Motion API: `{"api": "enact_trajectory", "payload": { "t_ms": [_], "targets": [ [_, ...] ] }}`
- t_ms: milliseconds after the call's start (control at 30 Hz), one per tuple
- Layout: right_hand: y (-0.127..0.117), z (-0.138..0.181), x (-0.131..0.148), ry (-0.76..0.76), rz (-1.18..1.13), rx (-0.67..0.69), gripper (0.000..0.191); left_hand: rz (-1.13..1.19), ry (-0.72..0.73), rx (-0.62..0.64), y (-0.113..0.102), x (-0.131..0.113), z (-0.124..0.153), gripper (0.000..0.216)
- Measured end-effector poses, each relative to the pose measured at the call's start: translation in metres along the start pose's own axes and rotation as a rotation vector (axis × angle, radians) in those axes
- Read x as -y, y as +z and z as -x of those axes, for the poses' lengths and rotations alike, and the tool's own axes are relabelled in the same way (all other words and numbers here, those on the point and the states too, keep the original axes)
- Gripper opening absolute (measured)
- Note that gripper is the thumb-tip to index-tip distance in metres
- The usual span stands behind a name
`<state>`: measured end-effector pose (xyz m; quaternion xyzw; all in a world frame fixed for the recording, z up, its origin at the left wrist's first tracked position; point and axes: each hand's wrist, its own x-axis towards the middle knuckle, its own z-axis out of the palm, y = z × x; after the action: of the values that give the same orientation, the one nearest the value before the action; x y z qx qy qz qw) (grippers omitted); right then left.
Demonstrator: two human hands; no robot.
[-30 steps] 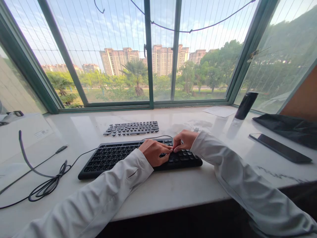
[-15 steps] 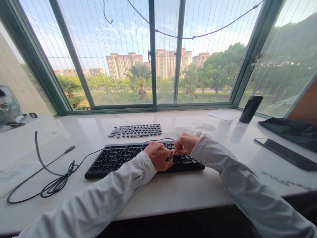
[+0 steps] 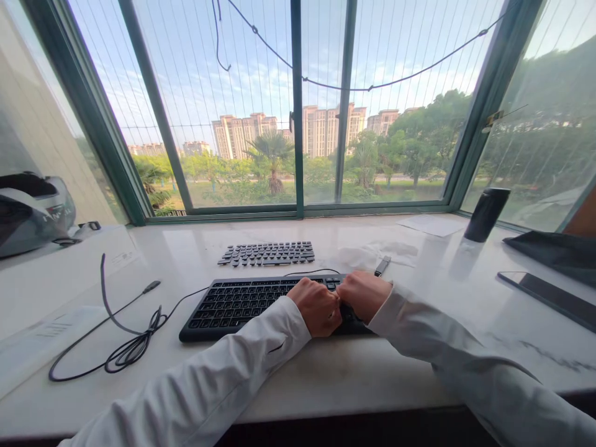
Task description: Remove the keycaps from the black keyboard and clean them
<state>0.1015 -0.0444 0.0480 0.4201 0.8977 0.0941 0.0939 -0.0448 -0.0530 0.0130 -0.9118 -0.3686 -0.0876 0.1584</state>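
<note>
We see the black keyboard (image 3: 246, 305) lying on the pale tabletop (image 3: 326, 385), with its long axis going from left to right in front of the person. Both hands are at its right part: the left hand (image 3: 316, 307) reaches there from the left and the near side, the right hand (image 3: 363, 293) from the right. Therefore the keyboard is directly under the fingers (image 3: 336, 307), and its longer portion stretches to the left of them; the left hand is the nearer one to this portion. There the key places look to be without their caps.

The two hands come together at the knuckles. The fingers are bent inward and their tips are hidden, so we cannot tell if they are clamped on some small piece or only closed together.

Behind the far edge of the keyboard, a group of loose keycaps (image 3: 267, 254) lies in rows, farther from the person than the fingers and to their left. The coiled cable (image 3: 135, 347) rests left of the keyboard.
</note>
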Motion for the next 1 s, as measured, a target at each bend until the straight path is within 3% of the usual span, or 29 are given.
{"api": "enact_trajectory", "payload": {
  "t_ms": [133,367,633,1000],
  "targets": [
    [0.015,0.000,0.001,-0.081,0.013,-0.102,0.016,0.018,0.011,-0.007,0.001,0.000,0.000,0.026],
    [0.038,0.014,0.008,-0.054,0.109,-0.322,0.018,0.086,0.016,-0.013,0.009,0.001,0.000,0.026],
    [0.043,0.020,0.025,0.073,0.203,-0.329,0.024,0.130,0.031,-0.047,0.015,0.002,0.001,0.032],
    [0.044,0.017,0.036,0.255,0.101,-0.230,0.026,0.174,0.033,-0.071,0.018,0.002,0.001,0.033]
  ]
}}
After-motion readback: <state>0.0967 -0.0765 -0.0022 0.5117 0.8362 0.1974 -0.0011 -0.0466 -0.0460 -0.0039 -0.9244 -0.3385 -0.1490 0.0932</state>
